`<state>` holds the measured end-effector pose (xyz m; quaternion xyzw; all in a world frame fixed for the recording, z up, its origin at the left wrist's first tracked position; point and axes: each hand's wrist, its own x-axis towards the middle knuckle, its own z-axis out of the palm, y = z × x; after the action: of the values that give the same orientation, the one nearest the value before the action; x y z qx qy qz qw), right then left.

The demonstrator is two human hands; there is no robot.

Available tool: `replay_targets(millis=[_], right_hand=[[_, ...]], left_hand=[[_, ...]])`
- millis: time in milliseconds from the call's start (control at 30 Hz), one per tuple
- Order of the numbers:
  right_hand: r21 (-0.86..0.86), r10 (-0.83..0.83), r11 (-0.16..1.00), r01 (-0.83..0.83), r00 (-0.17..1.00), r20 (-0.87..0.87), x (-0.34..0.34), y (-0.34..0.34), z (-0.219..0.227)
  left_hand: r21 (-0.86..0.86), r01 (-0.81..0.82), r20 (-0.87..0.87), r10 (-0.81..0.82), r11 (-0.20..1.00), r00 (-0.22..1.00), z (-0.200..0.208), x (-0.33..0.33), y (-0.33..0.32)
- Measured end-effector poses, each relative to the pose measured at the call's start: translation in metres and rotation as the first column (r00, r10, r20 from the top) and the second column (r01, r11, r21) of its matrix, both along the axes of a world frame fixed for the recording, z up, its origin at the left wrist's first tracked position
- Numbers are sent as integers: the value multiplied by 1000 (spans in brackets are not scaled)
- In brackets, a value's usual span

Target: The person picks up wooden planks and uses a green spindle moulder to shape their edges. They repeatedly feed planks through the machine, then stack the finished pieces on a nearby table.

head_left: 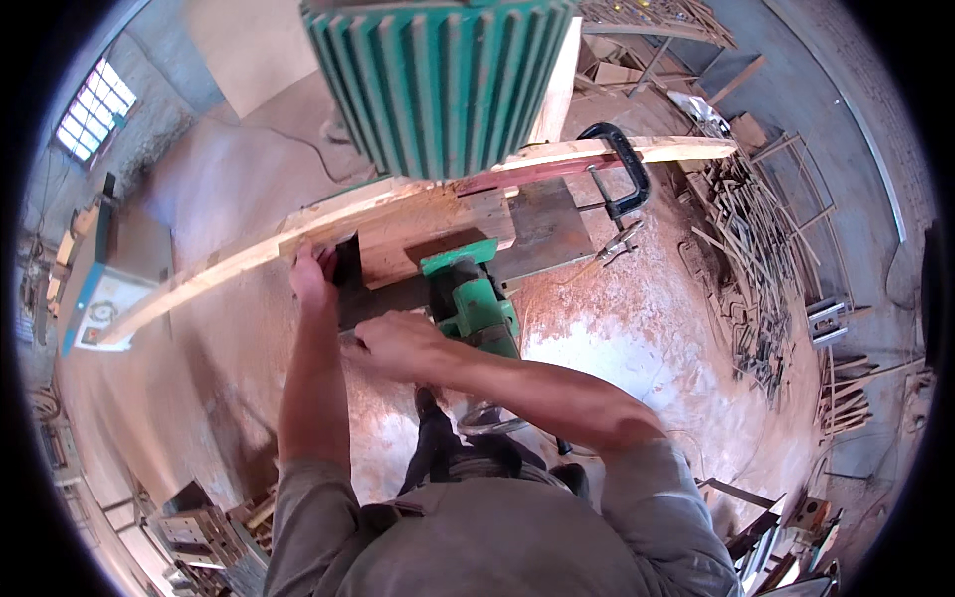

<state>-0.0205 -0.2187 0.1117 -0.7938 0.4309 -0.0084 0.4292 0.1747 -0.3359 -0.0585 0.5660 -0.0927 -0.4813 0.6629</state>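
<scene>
A thick wooden board (428, 234) lies on the dark metal machine table (545, 227), against a long pale wooden beam (224, 267). My left hand (314, 271) is at the board's left end, its fingers bent onto the wood beside a dark angled plate (347, 261). Closer to me, my right hand (398, 345) is closed at the table's near edge; what its fingers hold, if anything, is hidden. Just right of it stands a green machine part (479, 306). Overhead, a large ribbed green motor housing (438, 90) covers part of the work.
A black C-clamp (637, 174) grips the beam's right side, near a small metal locking clamp (619, 244). Thin wood offcuts (746, 239) are heaped on the right. A pale cabinet (114, 289) stands under the beam's left end. Dust covers the floor.
</scene>
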Motion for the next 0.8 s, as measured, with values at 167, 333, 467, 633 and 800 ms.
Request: replay_targets(millis=[167,333,467,633,800], right_hand=[[744,-778,627,231,230,585,-167,-9,-17],[597,-905,268,756,-15,425,-240,15,-137],[39,-821,324,945,261,508,-260,39,-140],[324,-829,261,909,39,558,-280,72,-89],[290,-694,461,839,137,707,-226,74,-37]], left_hand=[[31,47,-13,-47,998,999,-2,0,0],[44,62,-94,-58,997,994,-7,1,-4],[73,0,-112,9,997,994,9,17,-7],[-261,-9,-59,-7,965,998,28,116,9],[-536,309,383,-99,786,918,103,235,75]])
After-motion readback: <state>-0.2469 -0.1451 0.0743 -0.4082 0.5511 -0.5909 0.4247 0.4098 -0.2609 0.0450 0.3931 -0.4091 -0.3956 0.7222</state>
